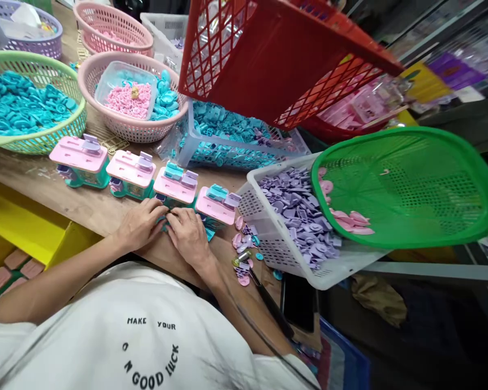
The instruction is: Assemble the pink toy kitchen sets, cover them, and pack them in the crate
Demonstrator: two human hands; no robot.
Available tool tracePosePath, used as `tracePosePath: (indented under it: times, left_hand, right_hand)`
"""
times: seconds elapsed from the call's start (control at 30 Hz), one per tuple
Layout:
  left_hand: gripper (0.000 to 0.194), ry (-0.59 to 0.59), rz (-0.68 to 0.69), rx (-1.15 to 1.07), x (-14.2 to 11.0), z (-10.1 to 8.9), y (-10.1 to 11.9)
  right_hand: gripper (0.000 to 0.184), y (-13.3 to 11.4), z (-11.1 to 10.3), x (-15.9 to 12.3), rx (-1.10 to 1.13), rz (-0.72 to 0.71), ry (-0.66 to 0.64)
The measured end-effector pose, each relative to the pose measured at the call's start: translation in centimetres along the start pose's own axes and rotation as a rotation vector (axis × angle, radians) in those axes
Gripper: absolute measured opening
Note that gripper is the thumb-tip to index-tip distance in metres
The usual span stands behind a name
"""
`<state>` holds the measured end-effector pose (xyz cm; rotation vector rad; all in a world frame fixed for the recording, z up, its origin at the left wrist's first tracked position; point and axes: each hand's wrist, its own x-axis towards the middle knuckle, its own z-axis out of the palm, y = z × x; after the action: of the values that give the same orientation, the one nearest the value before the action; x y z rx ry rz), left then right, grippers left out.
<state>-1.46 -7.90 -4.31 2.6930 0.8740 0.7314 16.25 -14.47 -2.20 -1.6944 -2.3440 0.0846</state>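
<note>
Four-sided plastic toys stand in a row on the wooden table, each with a pink top and teal body: a leftmost toy (79, 160), a second toy (130, 174), a third toy (174, 187) and a rightmost toy (216, 206). Lilac pieces sit on every top; the two on the right also carry teal pieces. Close together at the third toy's front are my left hand (143, 223) and my right hand (189, 234), both closed with bent fingers. A bit of teal shows between them, but the fingers hide what they grip.
Right of the toys lie loose small parts (244, 241) and a black-handled tool (268, 303). A white basket (284, 238) of lilac pieces supports a tilted green basket (415, 189). Behind stand a red crate (264, 65), a pink basket (126, 127) and a light-green basket (44, 138).
</note>
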Motion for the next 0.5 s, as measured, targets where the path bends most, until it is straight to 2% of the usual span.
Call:
tracePosePath:
  times: [0.1,0.17,0.3,0.5]
  left_hand:
    - [0.026,-0.075,-0.045,-0.036,-0.6,0.3,-0.3]
    - [0.027,-0.099,-0.06,-0.055,-1.3,0.2,-0.4]
    - [0.035,-0.095,-0.065,-0.15,-3.1,0.2,-1.2]
    - [0.022,-0.07,-0.137,-0.252,-3.5,0.1,-2.4]
  right_hand:
    - [0.021,-0.5,0.7,0.0,0.052,0.074,-0.116]
    - [0.024,-0.8,1.1,0.1,0.065,0.1,-0.139]
    - [0.021,-1.1,1.8,0.8,0.097,0.148,-0.15]
    - [0.027,-1.3,1.1,2.7,0.195,0.188,-0.247]
